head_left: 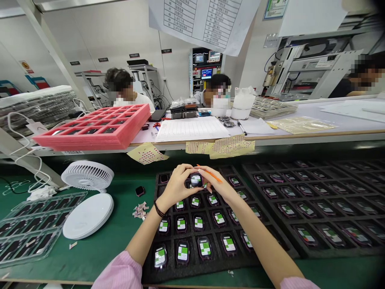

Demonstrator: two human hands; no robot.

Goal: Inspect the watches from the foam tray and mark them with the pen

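Over the far part of a black foam tray (177,275), I hold up a smartwatch (196,180) with a dark, shiny face. My left hand (176,185) is closed on its left side, thumb below and fingers above. From the right, my right hand (217,185) grips the same watch at its upper edge. A thin orange stick (210,174) is tucked in that right hand, its kind not clear. Below, rows of smartwatches (205,247) with lit green-and-white screens sit in the tray's pockets. My forearms cover some of them.
Another black tray of watches (325,208) lies to the right. At left stand a white fan (87,174), clear plastic trays (39,224), a lone watch (140,191) and paper scraps (140,210). A shelf (276,136) carries a pink foam tray (90,138). Several people sit beyond.
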